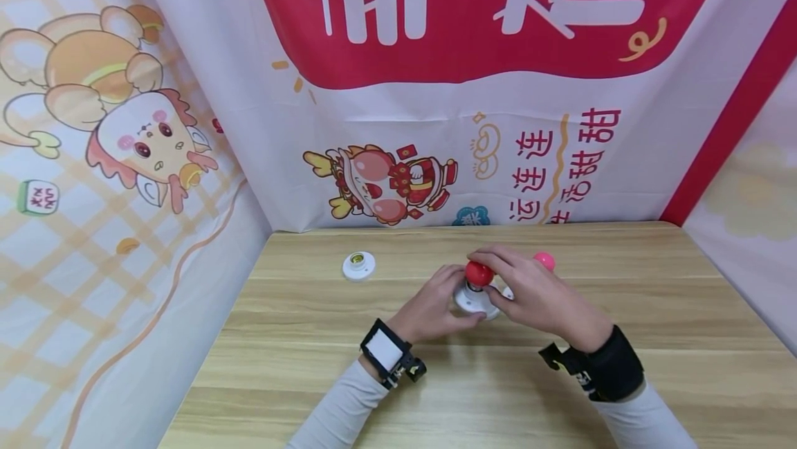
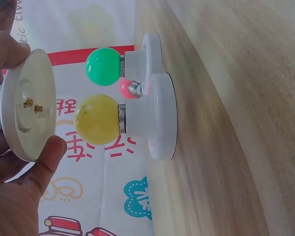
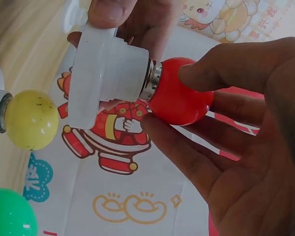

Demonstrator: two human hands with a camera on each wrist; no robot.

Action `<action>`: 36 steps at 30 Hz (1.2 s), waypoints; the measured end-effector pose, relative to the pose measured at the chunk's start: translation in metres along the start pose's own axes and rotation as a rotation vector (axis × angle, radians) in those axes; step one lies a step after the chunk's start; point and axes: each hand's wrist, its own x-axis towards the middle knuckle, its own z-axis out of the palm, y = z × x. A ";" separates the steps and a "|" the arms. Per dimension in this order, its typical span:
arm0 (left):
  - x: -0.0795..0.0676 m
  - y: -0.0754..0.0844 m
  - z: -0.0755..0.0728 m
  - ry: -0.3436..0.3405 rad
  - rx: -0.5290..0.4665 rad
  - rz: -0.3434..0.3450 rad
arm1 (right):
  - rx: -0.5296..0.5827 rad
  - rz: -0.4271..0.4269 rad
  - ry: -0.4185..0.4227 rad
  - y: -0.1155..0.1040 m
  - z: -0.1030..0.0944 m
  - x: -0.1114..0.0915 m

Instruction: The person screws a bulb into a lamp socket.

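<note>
My left hand (image 1: 431,307) grips the rim of a round white lamp socket (image 3: 91,78), raised off the table. In the left wrist view the socket's underside (image 2: 33,118) shows two brass screws. A red bulb (image 1: 479,273) sits in its mouth, a strip of metal cap showing between bulb and socket in the right wrist view. The fingertips and thumb of my right hand (image 1: 540,291) hold the red globe from its far side. Close by, a yellow bulb (image 2: 97,119) and a green bulb (image 2: 103,66) stand in white sockets on the table.
Farther left on the wooden table (image 1: 299,359) stands a white socket (image 1: 359,268) with its brass inside showing. A pink bulb (image 1: 544,260) is partly hidden behind my right hand. Printed cloth (image 1: 386,110) hangs along the table's back and sides.
</note>
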 end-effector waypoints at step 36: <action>0.000 0.003 -0.002 0.011 0.019 0.025 | 0.004 0.026 0.027 0.001 -0.001 -0.002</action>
